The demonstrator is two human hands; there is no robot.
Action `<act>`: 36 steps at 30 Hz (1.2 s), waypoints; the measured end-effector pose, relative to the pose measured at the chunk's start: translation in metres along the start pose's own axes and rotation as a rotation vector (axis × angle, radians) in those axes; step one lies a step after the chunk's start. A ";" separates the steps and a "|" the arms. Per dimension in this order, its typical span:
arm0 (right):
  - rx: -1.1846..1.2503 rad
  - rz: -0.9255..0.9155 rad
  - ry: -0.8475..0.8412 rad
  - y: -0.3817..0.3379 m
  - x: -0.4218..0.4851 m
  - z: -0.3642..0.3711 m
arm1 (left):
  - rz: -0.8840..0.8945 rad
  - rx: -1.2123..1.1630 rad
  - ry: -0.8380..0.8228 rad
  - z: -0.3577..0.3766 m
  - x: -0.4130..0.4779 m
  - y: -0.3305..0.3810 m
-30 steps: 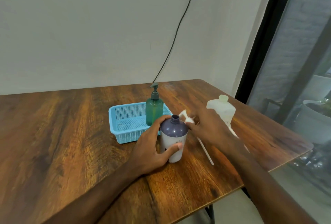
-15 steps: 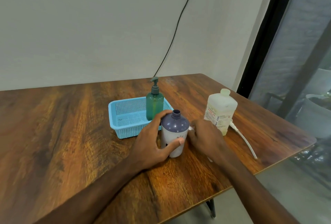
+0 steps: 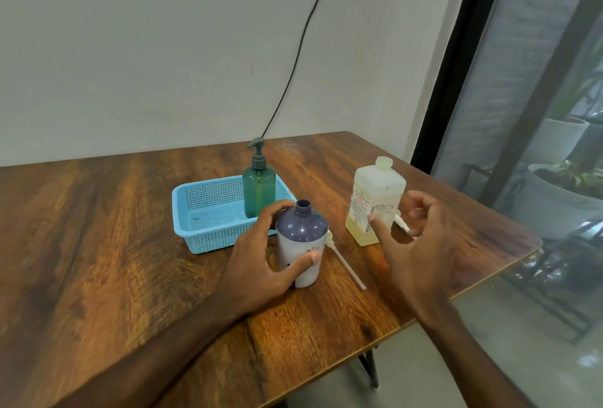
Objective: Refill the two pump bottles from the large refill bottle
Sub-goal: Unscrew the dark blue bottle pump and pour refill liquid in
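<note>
Left hand: wrapped around uncapped purple pump bottle
Right hand: fingers spread, empty, before refill bottle

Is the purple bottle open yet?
Open: the purple bottle has a bare neck, and its pump lies on the table beside it.

Refill bottle, right of centre: vertical dark label letters "BIO… CHG", partly hidden by finger; red print, small text unreadable.
</note>
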State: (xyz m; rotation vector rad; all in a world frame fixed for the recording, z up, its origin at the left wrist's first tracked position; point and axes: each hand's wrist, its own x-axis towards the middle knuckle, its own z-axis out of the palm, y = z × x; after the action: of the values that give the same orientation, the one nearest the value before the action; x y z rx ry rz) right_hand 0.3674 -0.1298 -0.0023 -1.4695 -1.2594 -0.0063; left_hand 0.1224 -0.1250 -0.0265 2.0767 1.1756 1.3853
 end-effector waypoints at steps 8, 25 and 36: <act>0.088 0.226 -0.216 0.014 0.023 0.036 | -0.051 0.031 0.000 0.001 -0.001 -0.005; -0.023 -0.126 -0.280 -0.009 0.008 -0.028 | 0.005 -0.038 -0.055 0.002 -0.005 0.007; -0.146 -0.311 -0.246 -0.007 -0.001 -0.038 | 0.075 0.025 -0.098 -0.001 -0.006 0.012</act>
State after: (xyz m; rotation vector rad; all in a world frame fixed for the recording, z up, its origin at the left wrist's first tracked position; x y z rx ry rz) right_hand 0.3849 -0.1591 0.0154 -1.4135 -1.7105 -0.1300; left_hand 0.1260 -0.1368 -0.0215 2.2001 1.0908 1.2920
